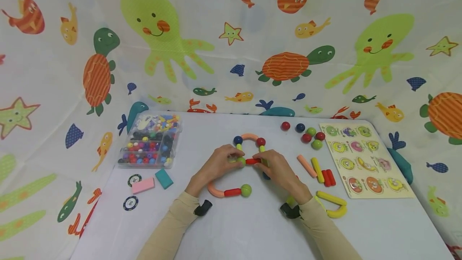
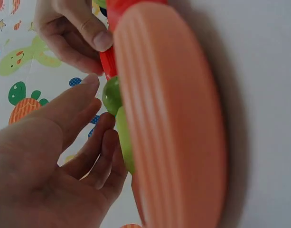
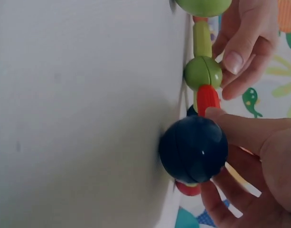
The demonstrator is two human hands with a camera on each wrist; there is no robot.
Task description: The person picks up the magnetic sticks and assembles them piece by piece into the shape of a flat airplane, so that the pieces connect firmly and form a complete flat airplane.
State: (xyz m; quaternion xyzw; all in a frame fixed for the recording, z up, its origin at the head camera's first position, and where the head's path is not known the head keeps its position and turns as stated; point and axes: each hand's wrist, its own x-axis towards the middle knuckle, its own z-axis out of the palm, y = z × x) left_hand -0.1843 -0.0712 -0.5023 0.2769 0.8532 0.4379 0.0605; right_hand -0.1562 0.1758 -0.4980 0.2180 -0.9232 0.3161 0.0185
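Note:
On the white table (image 1: 252,228) lies a figure of sticks and balls: an orange arch (image 1: 250,136) with a blue ball (image 1: 238,140) and a red ball (image 1: 261,141) at its ends. My left hand (image 1: 236,159) pinches a green ball (image 1: 241,161) below the arch; its fingertips (image 2: 95,102) touch this green ball (image 2: 112,95). My right hand (image 1: 258,164) pinches a short red stick (image 1: 252,161) that meets the ball. In the right wrist view the thumb lies on the red stick (image 3: 208,98), with a dark blue ball (image 3: 192,149) under the palm. An orange curve, red stick and green ball (image 1: 246,190) lie nearer me.
A clear bead box (image 1: 149,141) stands at the left, with a pink block (image 1: 142,185), a teal block (image 1: 164,178) and two round chips (image 1: 130,203) near it. At the right lie loose balls (image 1: 311,133), sticks (image 1: 317,169), yellow curves (image 1: 332,204) and a puzzle board (image 1: 364,159).

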